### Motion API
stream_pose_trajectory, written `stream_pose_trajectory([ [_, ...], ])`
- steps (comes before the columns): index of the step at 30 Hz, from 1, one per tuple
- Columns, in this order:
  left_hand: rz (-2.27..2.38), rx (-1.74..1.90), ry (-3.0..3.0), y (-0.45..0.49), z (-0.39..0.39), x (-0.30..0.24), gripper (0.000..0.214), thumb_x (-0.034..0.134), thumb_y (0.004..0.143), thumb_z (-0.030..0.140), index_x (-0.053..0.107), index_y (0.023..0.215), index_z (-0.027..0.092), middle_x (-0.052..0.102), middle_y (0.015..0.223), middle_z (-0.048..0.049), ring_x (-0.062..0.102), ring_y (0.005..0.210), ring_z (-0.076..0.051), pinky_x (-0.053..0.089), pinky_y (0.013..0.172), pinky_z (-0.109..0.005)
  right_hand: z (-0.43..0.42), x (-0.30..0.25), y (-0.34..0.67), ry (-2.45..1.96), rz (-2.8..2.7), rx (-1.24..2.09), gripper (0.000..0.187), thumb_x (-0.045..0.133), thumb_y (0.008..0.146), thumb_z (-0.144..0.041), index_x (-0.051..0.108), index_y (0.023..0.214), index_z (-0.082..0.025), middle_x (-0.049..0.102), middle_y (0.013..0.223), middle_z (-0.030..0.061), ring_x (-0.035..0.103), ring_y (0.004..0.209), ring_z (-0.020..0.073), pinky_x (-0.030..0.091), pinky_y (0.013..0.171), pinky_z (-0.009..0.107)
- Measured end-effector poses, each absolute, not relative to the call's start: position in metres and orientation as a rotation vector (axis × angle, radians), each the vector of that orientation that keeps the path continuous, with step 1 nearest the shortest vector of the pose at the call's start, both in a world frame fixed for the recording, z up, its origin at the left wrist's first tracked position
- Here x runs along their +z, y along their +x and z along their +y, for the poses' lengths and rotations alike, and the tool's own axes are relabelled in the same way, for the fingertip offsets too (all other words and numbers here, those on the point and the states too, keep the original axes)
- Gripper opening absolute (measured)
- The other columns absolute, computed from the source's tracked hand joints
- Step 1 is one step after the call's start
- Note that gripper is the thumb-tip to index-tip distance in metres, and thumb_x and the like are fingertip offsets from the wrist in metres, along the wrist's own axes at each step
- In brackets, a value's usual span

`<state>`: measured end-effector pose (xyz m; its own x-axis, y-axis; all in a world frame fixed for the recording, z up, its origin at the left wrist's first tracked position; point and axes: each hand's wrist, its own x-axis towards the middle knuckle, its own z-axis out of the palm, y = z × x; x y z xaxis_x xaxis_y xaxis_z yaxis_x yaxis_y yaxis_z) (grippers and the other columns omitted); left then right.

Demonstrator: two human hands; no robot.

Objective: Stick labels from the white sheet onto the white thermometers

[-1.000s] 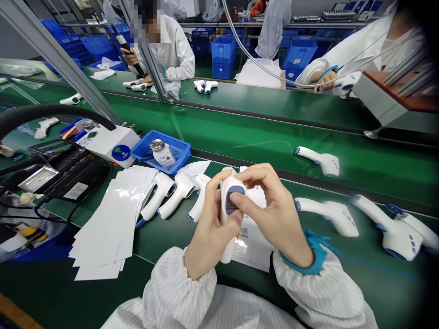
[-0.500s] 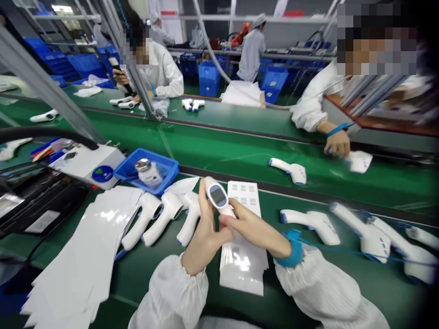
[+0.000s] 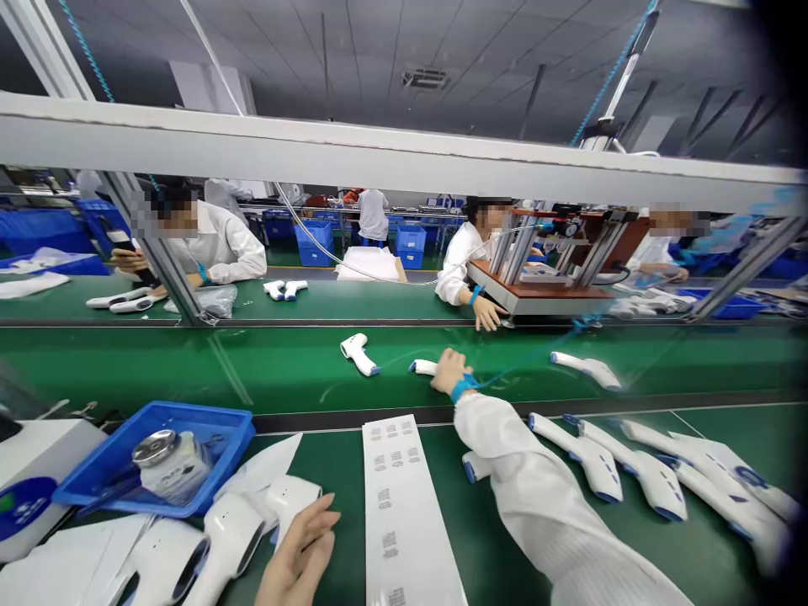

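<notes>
My right hand (image 3: 449,373) is stretched far forward onto the green conveyor belt (image 3: 284,370). Its fingers are closed around a white and blue thermometer gun (image 3: 422,367), whose end pokes out to the left of the hand. My left hand (image 3: 303,551) lies low at the bottom edge with its fingers stretched out and nothing in it. It sits just right of a row of white thermometer guns (image 3: 233,530). A long white label sheet (image 3: 404,505) lies between my two arms.
A blue tray (image 3: 82,488) holding a capped bottle (image 3: 170,463) stands at the left. More thermometer guns lie at the right (image 3: 656,484) and on the belt (image 3: 359,353). A grey frame beam (image 3: 404,160) crosses overhead. People in white coats (image 3: 220,244) work across the belt.
The view has tilted up. My right hand carried the thermometer gun from in front of me out onto the belt. My left hand let go of it and dropped beside the row of guns.
</notes>
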<state>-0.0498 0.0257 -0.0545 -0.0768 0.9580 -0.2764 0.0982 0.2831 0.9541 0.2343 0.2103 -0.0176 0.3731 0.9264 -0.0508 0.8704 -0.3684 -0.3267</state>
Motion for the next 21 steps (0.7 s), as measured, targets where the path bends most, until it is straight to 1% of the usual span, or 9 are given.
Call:
stream_pose_trajectory([
  [3,1.414,1.096,1.036,-0.042,0.037,-0.05,0.053,0.059,0.075,0.058,0.06,0.112,0.02,0.069,0.1,-0.0094,0.059,0.11,-0.031,0.041,0.101,-0.044,0.186,-0.02,0.271,-2.42,-1.559,0.453,0.035,0.06,0.091,-0.03,0.055,0.123,-0.015,0.057,0.125,0.0106,0.059,0.108,0.0243,0.05,0.091,0.046],
  [6,1.292,1.163,0.953,-0.026,0.052,-0.034,0.058,0.061,0.076,0.054,0.054,0.121,0.018,0.067,0.104,-0.0089,0.057,0.113,-0.028,0.039,0.103,-0.04,0.162,-0.013,0.276,-2.233,-1.689,0.593,0.035,0.06,0.087,-0.017,0.054,0.12,-0.009,0.061,0.117,0.0124,0.061,0.104,0.0231,0.05,0.089,0.038],
  [8,1.175,1.153,0.853,-0.016,0.059,-0.023,0.062,0.061,0.079,0.052,0.048,0.13,0.018,0.065,0.108,-0.0095,0.055,0.117,-0.026,0.041,0.1,-0.037,0.141,-0.006,0.26,-2.029,-1.814,0.691,0.04,0.061,0.082,-0.011,0.053,0.121,-0.011,0.062,0.115,0.009,0.061,0.102,0.0205,0.049,0.089,0.032],
  [10,0.982,1.042,0.763,-0.008,0.058,-0.017,0.071,0.063,0.079,0.048,0.037,0.14,0.022,0.065,0.107,-0.009,0.059,0.108,-0.026,0.047,0.088,-0.036,0.115,-0.001,0.238,-1.706,-1.978,0.818,0.047,0.064,0.077,-0.012,0.052,0.123,-0.017,0.062,0.116,0.0049,0.061,0.103,0.0193,0.049,0.091,0.03],
  [12,0.772,0.843,0.706,-0.003,0.05,-0.017,0.086,0.068,0.076,0.041,0.023,0.148,0.027,0.066,0.098,-0.0069,0.066,0.079,-0.022,0.05,0.066,-0.033,0.086,-0.001,0.215,-1.371,-2.093,0.903,0.057,0.067,0.075,-0.018,0.05,0.129,-0.02,0.059,0.121,0.0063,0.058,0.111,0.0221,0.047,0.098,0.035],
  [15,0.744,0.777,0.639,-0.003,0.03,-0.023,0.096,0.071,0.074,0.028,0.013,0.151,0.03,0.061,0.081,-0.0001,0.046,0.043,-0.008,0.037,0.042,-0.022,0.043,-0.017,0.191,-1.327,-2.095,0.842,0.062,0.063,0.083,-0.029,0.042,0.141,-0.021,0.049,0.138,0.0118,0.045,0.13,0.0262,0.039,0.11,0.043],
  [17,0.91,0.904,0.595,-0.009,0.017,-0.024,0.094,0.069,0.076,0.023,0.012,0.151,0.033,0.055,0.073,0.0038,0.039,0.041,-0.005,0.034,0.04,-0.019,0.016,-0.036,0.182,-1.448,-2.138,0.767,0.062,0.06,0.087,-0.033,0.04,0.144,-0.02,0.041,0.149,0.0135,0.035,0.139,0.0295,0.031,0.115,0.049],
  [19,1.045,0.983,0.555,-0.014,0.006,-0.023,0.094,0.068,0.078,0.024,0.008,0.15,0.037,0.053,0.071,0.0049,0.043,0.045,-0.007,0.037,0.043,-0.019,-0.012,-0.056,0.176,-1.515,-2.244,0.74,0.069,0.063,0.085,-0.038,0.038,0.146,-0.018,0.033,0.155,0.0138,0.028,0.143,0.0343,0.025,0.117,0.054],
  [21,1.094,0.966,0.547,-0.015,0.0,-0.02,0.096,0.068,0.079,0.027,0.005,0.15,0.04,0.053,0.071,0.0052,0.047,0.048,-0.008,0.041,0.045,-0.02,-0.035,-0.071,0.172,-1.531,-2.32,0.747,0.075,0.064,0.083,-0.044,0.036,0.148,-0.018,0.029,0.156,0.0134,0.027,0.143,0.0374,0.026,0.117,0.057],
])
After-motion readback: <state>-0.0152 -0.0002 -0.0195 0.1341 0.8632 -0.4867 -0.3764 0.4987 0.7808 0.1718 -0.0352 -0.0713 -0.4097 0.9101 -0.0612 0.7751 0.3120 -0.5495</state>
